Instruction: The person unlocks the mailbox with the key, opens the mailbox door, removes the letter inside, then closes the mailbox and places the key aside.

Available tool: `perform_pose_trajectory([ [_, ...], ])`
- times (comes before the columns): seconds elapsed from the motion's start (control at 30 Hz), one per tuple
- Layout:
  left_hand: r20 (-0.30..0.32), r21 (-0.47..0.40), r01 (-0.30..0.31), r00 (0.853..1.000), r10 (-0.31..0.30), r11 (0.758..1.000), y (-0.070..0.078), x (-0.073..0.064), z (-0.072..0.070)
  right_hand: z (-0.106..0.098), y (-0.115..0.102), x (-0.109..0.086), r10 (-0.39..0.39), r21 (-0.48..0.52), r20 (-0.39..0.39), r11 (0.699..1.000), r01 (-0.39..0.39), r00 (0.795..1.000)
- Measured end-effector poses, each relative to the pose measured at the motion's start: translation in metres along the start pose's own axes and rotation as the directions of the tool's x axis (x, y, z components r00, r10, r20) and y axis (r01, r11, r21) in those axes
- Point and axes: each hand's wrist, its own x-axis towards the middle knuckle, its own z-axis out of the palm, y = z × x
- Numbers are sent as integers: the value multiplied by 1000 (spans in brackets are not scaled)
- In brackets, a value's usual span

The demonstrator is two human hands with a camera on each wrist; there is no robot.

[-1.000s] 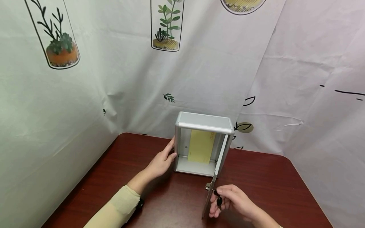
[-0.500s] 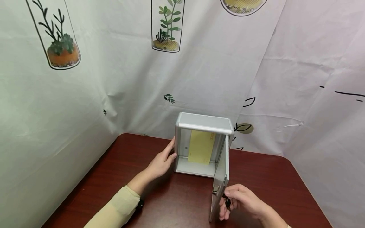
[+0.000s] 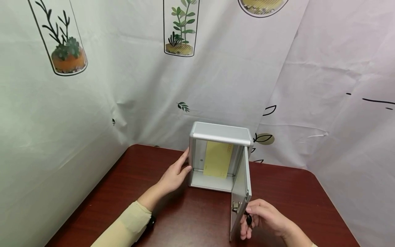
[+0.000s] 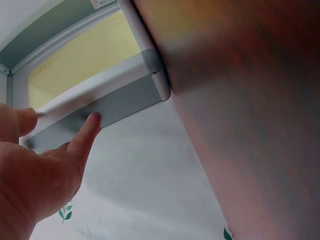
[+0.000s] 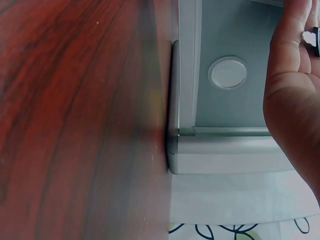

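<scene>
A silver metal box (image 3: 221,130) stands upright on the table in the head view, its hinged door (image 3: 241,187) swung out toward me. Inside, a yellow envelope (image 3: 217,159) leans against the back wall. My left hand (image 3: 173,176) rests on the box's left side with its fingers extended and the thumb at the front edge. At the door's free edge my right hand (image 3: 268,218) pinches a black-headed key that sits in the lock (image 3: 236,207). A second black key (image 3: 249,220) dangles below it. The pinched key is mostly hidden by the fingertips.
The dark red wooden table (image 3: 191,219) carries the box. White printed cloth (image 3: 148,85) hangs close behind and along both sides. A round pale disc (image 5: 227,73) shows on the door's outer face in the right wrist view.
My right hand has moved to the right, swinging the door further open, so more of its inner face shows. The left hand and the box have stayed in place.
</scene>
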Motion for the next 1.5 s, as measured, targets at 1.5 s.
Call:
perform_pose_trajectory([
  [1.5,-93,-219,-67,995,47,974,61,4,49,-4,-2,0,-2,-8,8,1000,2,1000],
])
